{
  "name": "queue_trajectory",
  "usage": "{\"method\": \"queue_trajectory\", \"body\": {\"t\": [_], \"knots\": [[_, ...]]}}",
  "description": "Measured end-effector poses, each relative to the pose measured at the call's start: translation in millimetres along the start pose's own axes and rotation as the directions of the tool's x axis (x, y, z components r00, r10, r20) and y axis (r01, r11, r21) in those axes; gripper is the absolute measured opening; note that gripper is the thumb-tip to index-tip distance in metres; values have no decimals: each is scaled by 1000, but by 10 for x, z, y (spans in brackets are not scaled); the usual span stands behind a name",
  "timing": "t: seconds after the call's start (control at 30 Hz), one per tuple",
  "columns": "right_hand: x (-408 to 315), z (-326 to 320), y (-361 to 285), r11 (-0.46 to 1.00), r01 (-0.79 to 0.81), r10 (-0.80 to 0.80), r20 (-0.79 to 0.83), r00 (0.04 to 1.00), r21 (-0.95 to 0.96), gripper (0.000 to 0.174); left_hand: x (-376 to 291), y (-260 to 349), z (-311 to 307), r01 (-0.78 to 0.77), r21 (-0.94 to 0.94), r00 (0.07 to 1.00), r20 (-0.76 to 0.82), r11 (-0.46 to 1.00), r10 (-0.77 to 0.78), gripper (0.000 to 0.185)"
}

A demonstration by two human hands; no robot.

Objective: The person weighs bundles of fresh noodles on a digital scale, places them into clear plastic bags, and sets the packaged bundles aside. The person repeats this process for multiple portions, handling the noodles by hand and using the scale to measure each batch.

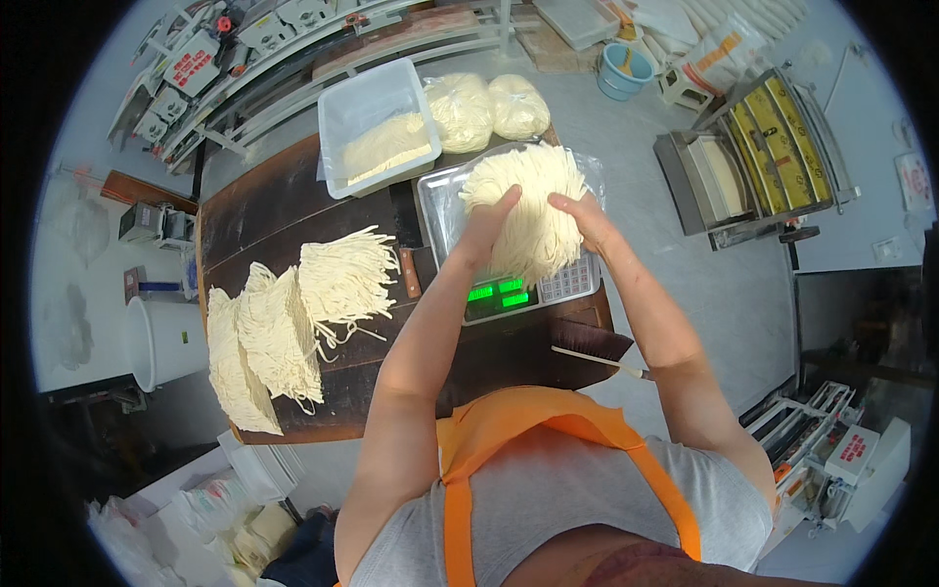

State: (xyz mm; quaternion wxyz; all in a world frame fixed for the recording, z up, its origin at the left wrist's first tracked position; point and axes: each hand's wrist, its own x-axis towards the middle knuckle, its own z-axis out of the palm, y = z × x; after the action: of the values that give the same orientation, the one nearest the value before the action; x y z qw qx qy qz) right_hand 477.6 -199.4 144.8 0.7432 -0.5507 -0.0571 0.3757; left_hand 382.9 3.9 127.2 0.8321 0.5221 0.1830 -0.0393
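Note:
Between my two hands is a thick bundle of fresh noodles (pixel 532 213), its strands hanging toward me over the digital scale (pixel 440 198). My left hand (pixel 490 224) grips the bundle's left side, thumb on top. On the right side, my right hand (pixel 587 220) clasps it the same way. The hidden fingers lie under or behind the strands. A clear plastic bag (pixel 593 169) shows around the bundle on the scale's metal pan. Green digits glow on the scale's display (pixel 502 293), partly covered by noodle ends.
Cut noodle stacks (pixel 282 330) lie left on the dark wooden table (pixel 257 213), near a wooden-handled knife (pixel 409 273). Behind stand a plastic tub of flour (pixel 378 73) and bagged noodles (pixel 460 110). A bench brush (pixel 590 343) lies at the table's right edge.

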Motion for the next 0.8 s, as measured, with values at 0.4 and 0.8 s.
{"method": "queue_trajectory", "body": {"t": [0.4, 0.8], "knots": [[142, -38, -9, 953, 60, -105, -140, 985, -296, 65, -305, 590, -164, 169, 932, 971, -213, 320, 110, 51], [234, 42, 98, 966, 85, -120, -132, 984, -245, 58, -88, 123, -775, -109, 500, 707, -569, 859, 421, 9]]}}
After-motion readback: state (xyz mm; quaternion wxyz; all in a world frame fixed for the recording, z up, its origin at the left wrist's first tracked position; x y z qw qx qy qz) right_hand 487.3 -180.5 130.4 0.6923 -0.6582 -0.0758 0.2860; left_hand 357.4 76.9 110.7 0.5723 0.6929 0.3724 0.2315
